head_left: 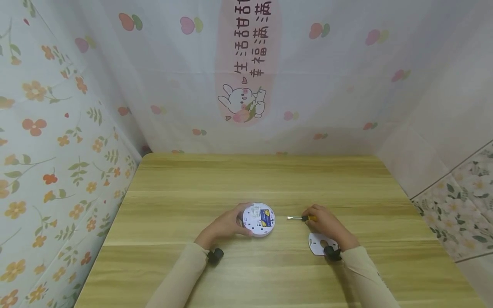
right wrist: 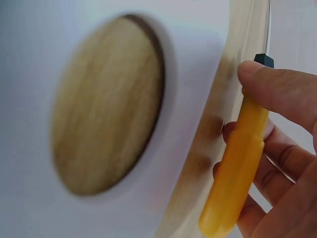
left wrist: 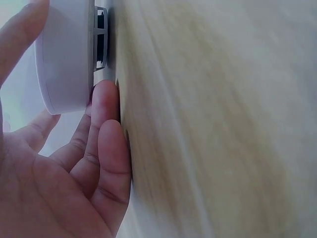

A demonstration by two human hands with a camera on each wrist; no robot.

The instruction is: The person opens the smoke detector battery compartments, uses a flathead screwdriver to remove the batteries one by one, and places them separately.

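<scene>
A round white smoke detector (head_left: 256, 226) lies on the table a little right of centre, its labelled back facing up. My left hand (head_left: 228, 223) grips it by the left side, thumb and fingers spread around the rim. In the left wrist view, a vented part (left wrist: 100, 39) of the detector faces the tabletop. My right hand (head_left: 324, 221) holds a flat-blade screwdriver between thumb and fingers, low over the table. Its yellow handle (right wrist: 234, 173) shows in the right wrist view, and its metal shaft (head_left: 294, 217) points left toward the detector.
Under my right wrist lies a flat white mounting plate (head_left: 316, 246) with a large round hole, partly covered by the wrist camera (head_left: 332, 253). The wooden table (head_left: 246, 179) ends at a printed curtain (head_left: 173, 85) behind, with a flowered one (head_left: 57, 171) on the left.
</scene>
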